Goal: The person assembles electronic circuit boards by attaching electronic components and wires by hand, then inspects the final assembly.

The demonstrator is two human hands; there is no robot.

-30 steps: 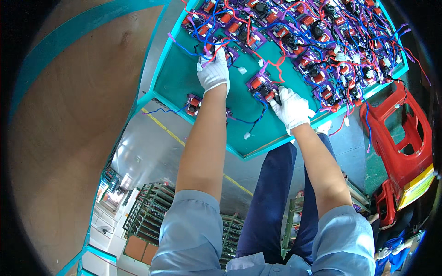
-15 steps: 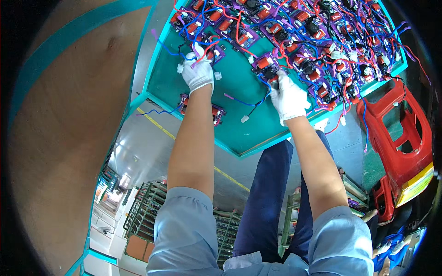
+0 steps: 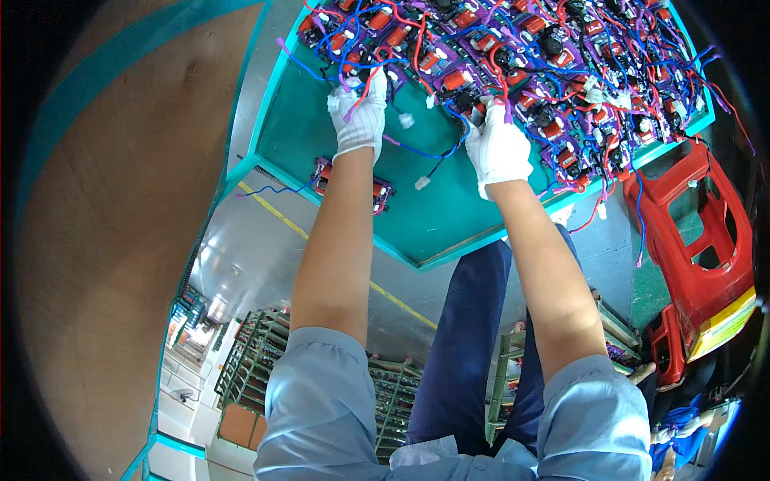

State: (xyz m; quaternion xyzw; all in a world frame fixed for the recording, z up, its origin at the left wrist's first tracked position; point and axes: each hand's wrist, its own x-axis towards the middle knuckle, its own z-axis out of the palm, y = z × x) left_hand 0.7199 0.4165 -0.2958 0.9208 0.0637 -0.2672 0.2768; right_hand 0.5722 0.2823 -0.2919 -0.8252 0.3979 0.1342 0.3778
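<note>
Both my hands wear white gloves and reach over a green-lined tray (image 3: 277,132) packed with purple circuit boards bearing red and black parts. My left hand (image 3: 361,120) is closed at the edge of a circuit board on the tray's left side. Red and blue wires cross over its fingers, and they partly hide the grip. My right hand (image 3: 499,151) has its fingers closed on another circuit board (image 3: 455,81) at the near edge of the packed rows. One separate circuit board (image 3: 377,192) lies by the near left rim, partly behind my left forearm.
Loose blue wires with white connectors (image 3: 423,183) trail over the tray's bare part. A red plastic stool (image 3: 690,256) stands right of the tray. A brown board with a teal edge (image 3: 120,240) fills the left. Green racks (image 3: 253,361) stand below, and another person (image 3: 682,433) is at lower right.
Both hands have moved slightly away from me, the left also a little to the right. The boards at them have shifted closer to the packed rows.
</note>
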